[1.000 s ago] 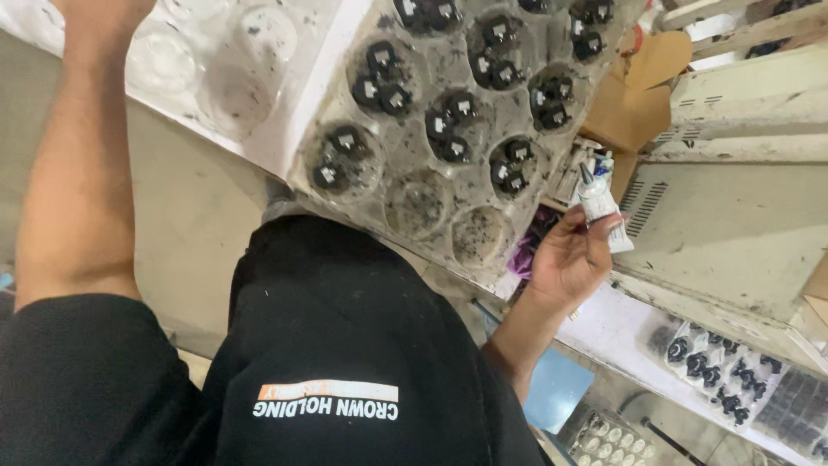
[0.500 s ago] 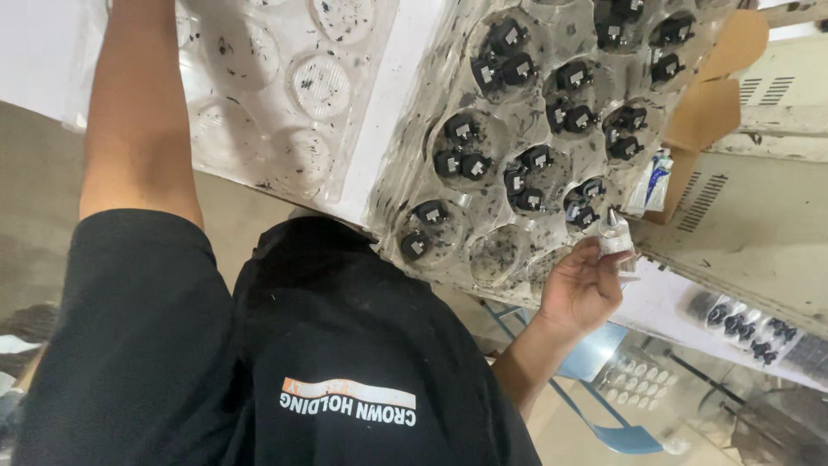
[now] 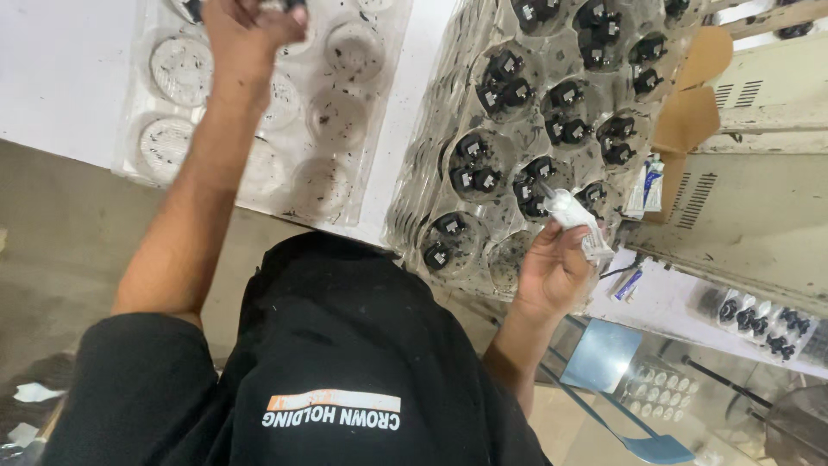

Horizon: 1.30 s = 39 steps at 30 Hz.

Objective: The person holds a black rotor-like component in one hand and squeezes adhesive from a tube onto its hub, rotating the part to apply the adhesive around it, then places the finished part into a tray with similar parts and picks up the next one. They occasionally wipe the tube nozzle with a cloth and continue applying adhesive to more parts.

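Observation:
My left hand (image 3: 250, 30) is at the top edge over a clear empty blister tray (image 3: 172, 147), its fingers pinched on something small and dark. My right hand (image 3: 552, 272) grips a small white tube (image 3: 573, 216). The tube's nozzle points at black parts (image 3: 535, 185) in a second clear tray (image 3: 414, 216), which holds several round pockets of small black parts. That hand rests at this tray's near edge.
Both trays lie on a white table (image 3: 60, 78). A cream metal cabinet (image 3: 750, 198) stands to the right, with cardboard (image 3: 690, 112), another tube (image 3: 649, 183) and a further tray of black parts (image 3: 759, 319) beside it. My black shirt (image 3: 328, 362) fills the bottom.
My right hand has lifted the tube from beside the tray up over the filled pockets. My left hand, earlier out of frame, now shows above the empty tray.

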Motion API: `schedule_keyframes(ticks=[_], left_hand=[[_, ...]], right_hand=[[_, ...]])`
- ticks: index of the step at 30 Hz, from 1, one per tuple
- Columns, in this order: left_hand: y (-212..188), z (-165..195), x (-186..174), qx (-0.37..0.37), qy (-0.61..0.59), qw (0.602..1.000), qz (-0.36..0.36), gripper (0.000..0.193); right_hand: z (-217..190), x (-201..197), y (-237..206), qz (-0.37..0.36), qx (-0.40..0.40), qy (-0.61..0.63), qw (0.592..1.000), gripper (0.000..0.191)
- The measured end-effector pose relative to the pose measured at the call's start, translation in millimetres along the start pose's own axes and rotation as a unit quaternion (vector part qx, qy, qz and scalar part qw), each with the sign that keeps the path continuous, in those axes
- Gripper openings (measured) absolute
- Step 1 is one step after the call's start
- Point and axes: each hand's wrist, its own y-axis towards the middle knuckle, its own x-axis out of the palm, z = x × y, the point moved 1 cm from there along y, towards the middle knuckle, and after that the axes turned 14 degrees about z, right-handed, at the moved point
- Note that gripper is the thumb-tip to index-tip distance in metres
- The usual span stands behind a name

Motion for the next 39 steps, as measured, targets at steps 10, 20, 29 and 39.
schedule_keyframes(ticks=[10,20,29,39], left_hand=[[-133.2,24.7,63.0,-0.043,-0.053,0.986,-0.154,0.065],[-167.4,33.3,72.5,-0.051,-0.073,0.976,-0.201,0.047],[-185.7,36.8,80.7,-0.067,-0.071,0.973,-0.208,0.048],[-192.7,37.3,83.3,-0.084,-0.069,0.970,-0.219,0.047]], right_hand=[[3.3,79.1,-76.7,-0.170,-0.379,-0.128,0.901,0.032],[4.8,72.0,-91.1,-0.161,-0.435,-0.182,0.867,0.036],[-1.0,69.7,-100.6,-0.180,-0.478,-0.241,0.825,0.038],[-8.9,80.6,-103.8,-0.194,-0.529,-0.275,0.779,0.043]])
